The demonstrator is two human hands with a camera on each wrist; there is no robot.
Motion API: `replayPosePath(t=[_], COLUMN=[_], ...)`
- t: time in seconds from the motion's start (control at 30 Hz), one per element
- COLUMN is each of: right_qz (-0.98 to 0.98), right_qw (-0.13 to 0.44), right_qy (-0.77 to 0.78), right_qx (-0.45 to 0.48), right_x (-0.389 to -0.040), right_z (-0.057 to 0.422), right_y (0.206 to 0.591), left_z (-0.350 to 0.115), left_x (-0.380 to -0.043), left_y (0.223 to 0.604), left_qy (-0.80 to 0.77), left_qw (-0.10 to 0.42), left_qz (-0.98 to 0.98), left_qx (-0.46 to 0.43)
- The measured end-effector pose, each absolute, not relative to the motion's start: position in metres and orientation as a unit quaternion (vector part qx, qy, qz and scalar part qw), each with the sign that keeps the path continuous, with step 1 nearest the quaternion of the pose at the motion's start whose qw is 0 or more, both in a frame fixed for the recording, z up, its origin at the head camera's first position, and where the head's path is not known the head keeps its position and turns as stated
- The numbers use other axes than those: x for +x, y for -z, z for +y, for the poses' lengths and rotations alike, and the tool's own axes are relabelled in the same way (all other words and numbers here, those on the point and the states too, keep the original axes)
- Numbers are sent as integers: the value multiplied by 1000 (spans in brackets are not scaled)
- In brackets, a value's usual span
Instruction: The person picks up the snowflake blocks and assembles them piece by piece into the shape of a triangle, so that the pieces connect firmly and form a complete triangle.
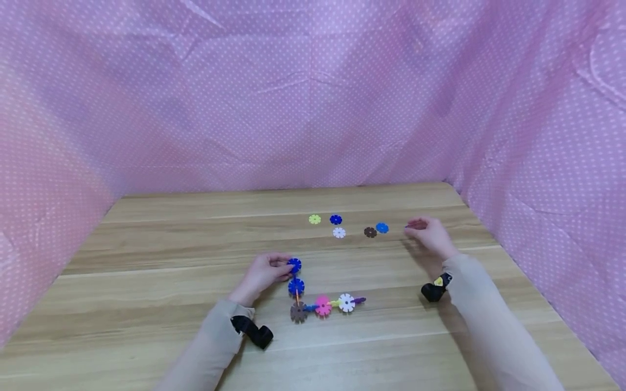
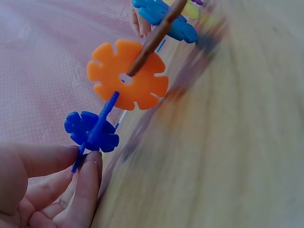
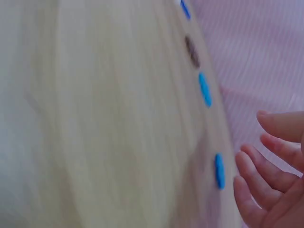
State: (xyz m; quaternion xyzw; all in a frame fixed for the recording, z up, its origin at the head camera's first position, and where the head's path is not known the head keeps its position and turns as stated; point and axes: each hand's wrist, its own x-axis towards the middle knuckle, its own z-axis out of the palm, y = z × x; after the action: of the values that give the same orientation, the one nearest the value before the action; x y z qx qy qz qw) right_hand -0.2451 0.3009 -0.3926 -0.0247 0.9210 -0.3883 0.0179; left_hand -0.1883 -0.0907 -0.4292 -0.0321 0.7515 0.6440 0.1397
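My left hand (image 1: pixel 264 274) pinches the end dark blue disc (image 1: pixel 295 264) of a chain of slotted snowflake discs, between thumb and fingers. Another dark blue disc (image 2: pixel 80 126) and an orange disc (image 2: pixel 110 52) follow, seen close in the left wrist view. From the brown disc (image 1: pixel 298 312) at the corner, the chain turns right through a pink disc (image 1: pixel 323 307) and a white disc (image 1: pixel 346 303) to a purple disc (image 1: pixel 360 300). My right hand (image 1: pixel 431 236) hovers at the far right with fingers apart, beside a light blue disc (image 3: pixel 219 171) on the table.
Loose discs lie farther back on the wooden table (image 1: pixel 171 244): yellow-green (image 1: pixel 314 219), dark blue (image 1: pixel 336 219), white (image 1: pixel 339 233), brown (image 1: pixel 370 232) and blue (image 1: pixel 382 228). A pink dotted cloth (image 1: pixel 293 108) hangs behind and along the sides.
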Motion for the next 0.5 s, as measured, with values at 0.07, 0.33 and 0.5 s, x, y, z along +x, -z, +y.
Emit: replayPosePath(t=[0.07,0.33,0.5], right_qz=[926,952,961], right_qw=[17,30,32], right_qy=[378,304,273], right_qx=[-11,-3,-21], right_x=[-249,-259,-264], right_z=[305,314,309], right_y=[395,401,403], left_z=[-90,-89,-90], left_x=[-188,-186,-186], left_y=[430,431,431], left_qy=[-644,-632,-626], left_qw=[138,128,124], left_qz=[752,764,770], left_qx=[-34,-21,-23])
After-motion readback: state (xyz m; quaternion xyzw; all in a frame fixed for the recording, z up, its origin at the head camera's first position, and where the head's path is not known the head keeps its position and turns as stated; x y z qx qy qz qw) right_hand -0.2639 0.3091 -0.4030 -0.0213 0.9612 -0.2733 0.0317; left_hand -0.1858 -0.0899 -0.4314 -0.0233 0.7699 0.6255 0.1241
